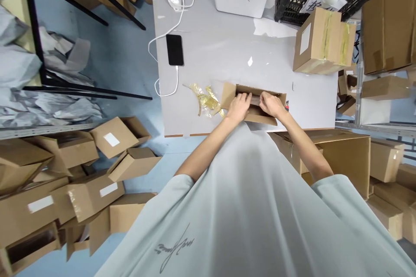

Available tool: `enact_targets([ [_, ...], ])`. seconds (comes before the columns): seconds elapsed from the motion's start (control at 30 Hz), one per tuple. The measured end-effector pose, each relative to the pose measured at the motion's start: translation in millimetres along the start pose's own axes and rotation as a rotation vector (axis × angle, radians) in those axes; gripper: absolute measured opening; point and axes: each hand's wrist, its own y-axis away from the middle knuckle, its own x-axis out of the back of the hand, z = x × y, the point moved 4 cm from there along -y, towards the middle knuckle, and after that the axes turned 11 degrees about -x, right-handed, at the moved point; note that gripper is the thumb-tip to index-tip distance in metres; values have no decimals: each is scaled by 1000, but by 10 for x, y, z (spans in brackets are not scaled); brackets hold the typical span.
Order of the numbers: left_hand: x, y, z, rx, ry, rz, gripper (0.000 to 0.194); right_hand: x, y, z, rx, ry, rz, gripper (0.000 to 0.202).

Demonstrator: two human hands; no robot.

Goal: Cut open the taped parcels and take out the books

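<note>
The open box [260,117] is dull brown cardboard. The tape [208,101] is thin, see-through plastic, shiny and crinkly. The table top [214,60] looks smooth, with a little shine. The phone [174,50] has a smooth, dark front. The white tub [242,2] is smooth plastic, the crate [289,8] is black plastic, and the shirt [253,207] is soft, matt cloth.

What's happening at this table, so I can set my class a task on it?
A person's left hand and right hand are both at the opening of a small cardboard box on the table. Its flaps stand open; what the fingers hold inside, if anything, can't be made out. Crumpled tape lies left of it, and a phone lies farther back.
</note>
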Motion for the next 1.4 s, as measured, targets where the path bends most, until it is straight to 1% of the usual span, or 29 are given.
enact_targets([
  [0.07, -46, -259, 16, 45, -41, -84, 51, 37, -40, 15, -22, -14, 7, 35],
  [0.13, -58, -424, 3, 77, -64, -125, 44, 17, -77, 7, -34, -20, -12, 38],
  [0.17, -49, -469, -5, 81, -70, -129, 44, -13, -99, -7, -38, -8, -30, 44],
  [0.23, -5, -500, -20, 78, -82, -123, 42, -93, -153, -53, -50, 41, -73, 65],
  [0.27, 25, -496, -23, 75, -87, -118, 42, -131, -187, -83, -60, 70, -93, 68],
  [0.3, 60, -482, -22, 72, -91, -113, 43, -160, -221, -114, -72, 93, -108, 63],
  [0.37, 144, -431, -15, 69, -95, -100, 45, -176, -270, -167, -85, 107, -123, 44],
  [0.43, 243, -337, -6, 63, -100, -82, 45, -132, -251, -179, -81, 96, -109, 41],
  [0.47, 304, -266, -1, 61, -84, -45, 47, -96, -202, -157, -78, 97, -97, 44],
  [0.5, 375, -178, 4, 63, -52, 23, 50, -55, -126, -116, -76, 89, -80, 47],
  [0.53, 454, -73, 7, 78, -4, 126, 54, -10, -25, -56, -77, 59, -56, 49],
  [0.57, 533, 49, 10, 109, 61, 257, 60, 35, 96, 16, -82, 5, -27, 51],
  [0.63, 651, 314, 19, 234, 222, 538, 70, 136, 368, 180, -105, -267, 70, 51],
  [0.67, 667, 427, 39, 304, 323, 637, 75, 185, 504, 256, -115, -456, 126, 48],
  [0.7, 656, 510, 76, 361, 437, 695, 80, 229, 630, 319, -122, -666, 181, 43],
  [0.73, 626, 555, 132, 395, 559, 708, 84, 264, 739, 365, -129, -874, 225, 39],
  [0.77, 589, 566, 204, 405, 671, 684, 84, 290, 827, 391, -135, -1068, 260, 36],
  [0.83, 547, 537, 355, 392, 805, 610, 73, 323, 936, 394, -146, -1358, 310, 40],
  [0.87, 557, 519, 417, 377, 824, 592, 66, 328, 959, 384, -153, -1445, 317, 44],
  [0.9, 591, 505, 465, 355, 821, 590, 61, 323, 965, 374, -159, -1503, 308, 50],
  [0.97, 704, 502, 523, 284, 794, 602, 57, 281, 938, 373, -168, -1577, 237, 66],
  [1.07, 878, 539, 559, 171, 740, 584, 61, 169, 874, 417, -183, -1682, 95, 90],
  [1.13, 936, 568, 571, 154, 692, 592, 64, 103, 845, 420, -174, -1729, 19, 100],
  [1.2, 936, 578, 582, 178, 678, 656, 67, 42, 829, 374, -157, -1770, -55, 102],
  [1.27, 895, 574, 572, 229, 741, 777, 71, -33, 821, 313, -159, -1817, -100, 94],
  [1.33, 855, 561, 527, 272, 846, 880, 75, -122, 822, 289, -186, -1852, -76, 80],
  [1.4, 890, 567, 442, 275, 871, 940, 74, -217, 842, 333, -236, -1861, 0, 71],
])
